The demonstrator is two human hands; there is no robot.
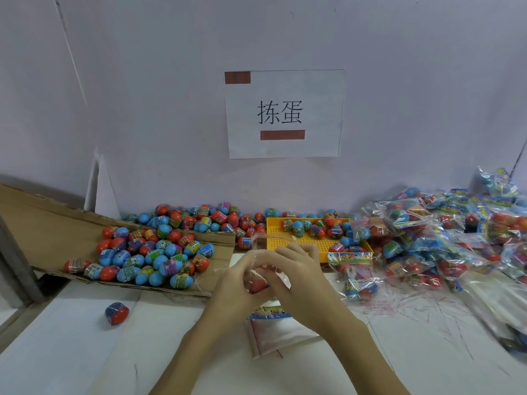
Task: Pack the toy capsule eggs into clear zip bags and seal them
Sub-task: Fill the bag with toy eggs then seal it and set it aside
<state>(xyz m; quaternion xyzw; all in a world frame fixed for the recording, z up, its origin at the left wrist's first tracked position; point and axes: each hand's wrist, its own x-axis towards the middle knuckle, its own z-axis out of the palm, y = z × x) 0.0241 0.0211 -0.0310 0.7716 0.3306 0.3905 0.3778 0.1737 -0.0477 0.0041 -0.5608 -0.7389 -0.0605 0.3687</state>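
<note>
My left hand [242, 283] and my right hand [299, 276] meet at the table's middle, both gripping a clear zip bag [258, 243] whose open mouth stands up above the fingers. A red capsule egg [258, 285] shows through the plastic between my palms. Loose red and blue capsule eggs [148, 258] lie heaped on a cardboard sheet [48, 223] to the left. More eggs sit in a yellow tray [288, 239] just behind my hands.
A stack of empty zip bags [273, 329] lies under my wrists. One stray egg [116, 312] rests on the white table at the left. Filled bags [427, 238] pile up on the right. A paper sign [285, 114] hangs on the wall.
</note>
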